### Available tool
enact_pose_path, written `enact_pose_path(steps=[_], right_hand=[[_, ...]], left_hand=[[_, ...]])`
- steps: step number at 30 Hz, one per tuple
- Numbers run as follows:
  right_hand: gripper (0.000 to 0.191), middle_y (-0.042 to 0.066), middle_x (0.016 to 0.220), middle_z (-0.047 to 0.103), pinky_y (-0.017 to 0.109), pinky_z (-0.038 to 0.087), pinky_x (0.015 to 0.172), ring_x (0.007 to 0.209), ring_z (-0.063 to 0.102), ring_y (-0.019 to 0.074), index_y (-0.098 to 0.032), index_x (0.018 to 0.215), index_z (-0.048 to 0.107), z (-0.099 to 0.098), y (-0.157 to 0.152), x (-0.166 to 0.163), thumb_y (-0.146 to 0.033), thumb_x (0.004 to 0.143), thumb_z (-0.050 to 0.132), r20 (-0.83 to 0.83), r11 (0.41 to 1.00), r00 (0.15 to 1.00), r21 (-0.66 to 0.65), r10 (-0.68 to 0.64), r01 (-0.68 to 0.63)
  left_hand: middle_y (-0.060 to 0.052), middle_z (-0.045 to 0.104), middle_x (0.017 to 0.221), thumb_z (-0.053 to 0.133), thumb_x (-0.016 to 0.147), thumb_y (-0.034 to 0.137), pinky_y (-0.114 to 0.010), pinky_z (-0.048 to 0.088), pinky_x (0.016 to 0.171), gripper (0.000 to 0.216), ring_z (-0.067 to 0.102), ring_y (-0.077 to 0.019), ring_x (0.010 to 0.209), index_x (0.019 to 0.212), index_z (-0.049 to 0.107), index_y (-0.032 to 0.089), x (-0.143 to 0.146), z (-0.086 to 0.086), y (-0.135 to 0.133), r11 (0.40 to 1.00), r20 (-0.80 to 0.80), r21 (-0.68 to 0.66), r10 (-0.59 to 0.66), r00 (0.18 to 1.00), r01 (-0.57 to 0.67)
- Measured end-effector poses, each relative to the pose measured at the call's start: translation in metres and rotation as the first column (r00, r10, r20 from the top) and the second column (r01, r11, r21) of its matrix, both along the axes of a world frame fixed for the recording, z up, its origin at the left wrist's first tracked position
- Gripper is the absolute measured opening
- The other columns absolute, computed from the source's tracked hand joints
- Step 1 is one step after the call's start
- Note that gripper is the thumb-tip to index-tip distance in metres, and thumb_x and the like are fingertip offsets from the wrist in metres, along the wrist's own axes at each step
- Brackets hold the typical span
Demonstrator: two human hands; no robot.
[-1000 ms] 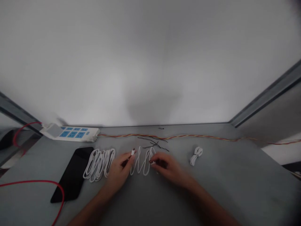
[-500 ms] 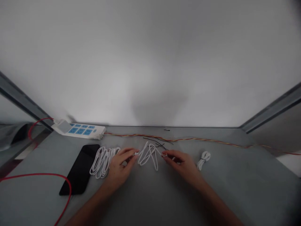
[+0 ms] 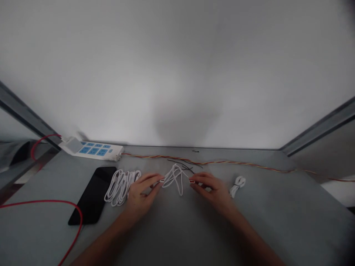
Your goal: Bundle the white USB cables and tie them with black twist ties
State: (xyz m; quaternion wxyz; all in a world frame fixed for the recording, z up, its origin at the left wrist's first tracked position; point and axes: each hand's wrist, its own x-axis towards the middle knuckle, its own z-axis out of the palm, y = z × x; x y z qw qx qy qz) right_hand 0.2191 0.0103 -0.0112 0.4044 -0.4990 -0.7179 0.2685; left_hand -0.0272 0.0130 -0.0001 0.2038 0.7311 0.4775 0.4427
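Note:
A thin white charging cable (image 3: 181, 184) lies in loose loops on the grey table between my hands. My left hand (image 3: 142, 190) pinches one end of it, a small white plug, between thumb and fingers. At the other end, my right hand (image 3: 212, 190) grips a flat plug that looks like a USB connector. Beside my left hand lies a larger bundle of white cable (image 3: 118, 188), partly covered by the fingers. A small tied white cable (image 3: 237, 186) rests to the right of my right hand.
A black phone (image 3: 93, 195) lies at the left, with a red cable (image 3: 79, 210) curving over its edge. Behind it sits a white power strip (image 3: 111, 157) with blue sockets and a plugged-in charger (image 3: 72, 145). Twisted wires (image 3: 230, 162) and black ties (image 3: 184, 164) run along the back wall.
The loops of cable between my hands have shifted and drawn together slightly. Both hands keep hold of their ends. The whole view has moved a little.

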Motion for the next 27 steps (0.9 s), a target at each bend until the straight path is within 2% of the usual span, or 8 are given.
enact_pose_path(steps=[7, 10, 13, 27], right_hand=[[0.021, 0.005, 0.086, 0.072, 0.022, 0.051, 0.053, 0.063, 0.064, 0.0137, -0.025, 0.091, 0.075, -0.002, 0.001, -0.002, -0.037, 0.085, 0.059, -0.006, 0.993, 1.0, 0.121, 0.004, -0.004], [0.02, 0.005, 0.085, 0.073, 0.022, 0.052, 0.051, 0.063, 0.065, 0.0142, -0.025, 0.091, 0.075, -0.002, 0.001, -0.003, -0.037, 0.085, 0.06, -0.015, 0.991, 1.0, 0.136, 0.0, 0.002], [0.02, 0.005, 0.084, 0.073, 0.022, 0.052, 0.05, 0.063, 0.066, 0.0144, -0.026, 0.09, 0.076, -0.003, 0.0, -0.004, -0.036, 0.085, 0.06, -0.006, 0.991, 1.0, 0.137, 0.006, -0.005], [0.02, 0.006, 0.085, 0.073, 0.021, 0.053, 0.051, 0.065, 0.067, 0.0144, -0.025, 0.091, 0.076, -0.002, -0.001, -0.006, -0.035, 0.086, 0.059, 0.019, 0.989, 1.0, 0.149, 0.008, -0.011]], left_hand=[[-0.005, 0.073, 0.095, 0.062, 0.083, 0.019, -0.021, 0.056, 0.065, 0.018, 0.069, -0.0149, 0.079, 0.097, 0.073, 0.022, 0.001, -0.01, 0.002, 0.995, 0.027, 0.071, -0.076, 0.997, 0.074], [-0.004, 0.074, 0.095, 0.062, 0.083, 0.016, -0.023, 0.057, 0.072, 0.019, 0.069, -0.0157, 0.085, 0.097, 0.073, 0.023, 0.001, -0.011, 0.003, 0.99, 0.012, 0.077, -0.122, 0.992, 0.121], [-0.004, 0.074, 0.094, 0.063, 0.082, 0.015, -0.024, 0.056, 0.074, 0.02, 0.07, -0.0151, 0.082, 0.096, 0.073, 0.024, 0.001, -0.012, 0.003, 0.986, 0.005, 0.079, -0.145, 0.989, 0.144], [-0.004, 0.073, 0.088, 0.064, 0.081, 0.016, -0.016, 0.051, 0.054, 0.016, 0.067, -0.0113, 0.068, 0.092, 0.075, 0.022, 0.006, -0.009, 0.0, 0.986, 0.067, 0.063, -0.157, 0.985, 0.153]])
